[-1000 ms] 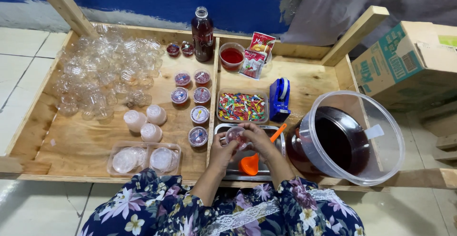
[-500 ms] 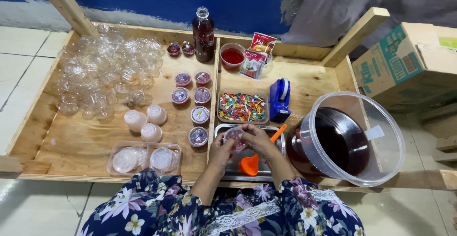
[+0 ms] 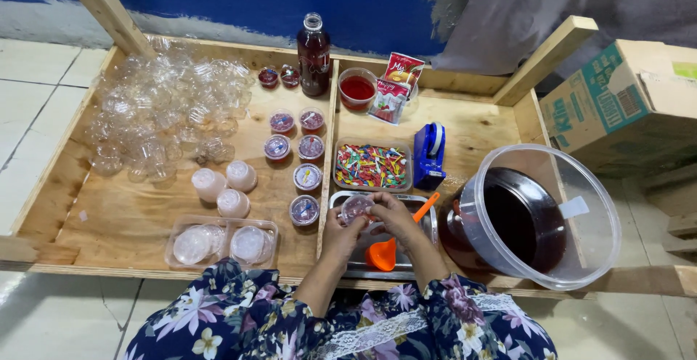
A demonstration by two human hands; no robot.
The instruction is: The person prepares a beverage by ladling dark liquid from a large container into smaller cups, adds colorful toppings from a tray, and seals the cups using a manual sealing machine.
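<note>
Both my hands hold one small clear cup [image 3: 356, 206] with a lid over the metal tray [image 3: 425, 201]. My left hand [image 3: 340, 231] grips it from the left, my right hand [image 3: 392, 215] from the right and top. An orange ladle [image 3: 385, 251] lies in the tray under my hands. Just left of my hands stand several lidded cups of red jelly [image 3: 305, 210] in two short rows.
A big clear tub of dark red liquid [image 3: 534, 218] stands at the right. A tray of coloured sprinkles [image 3: 372, 165], a blue tape dispenser [image 3: 430, 155], a bottle [image 3: 313, 55], a red bowl [image 3: 357, 88], empty cups [image 3: 160, 113], lid stacks [image 3: 221, 185] and a cardboard box [image 3: 628, 106] surround them.
My hands stay over the metal tray with the small cup; the fingers have shifted slightly on its lid. Nothing else has moved.
</note>
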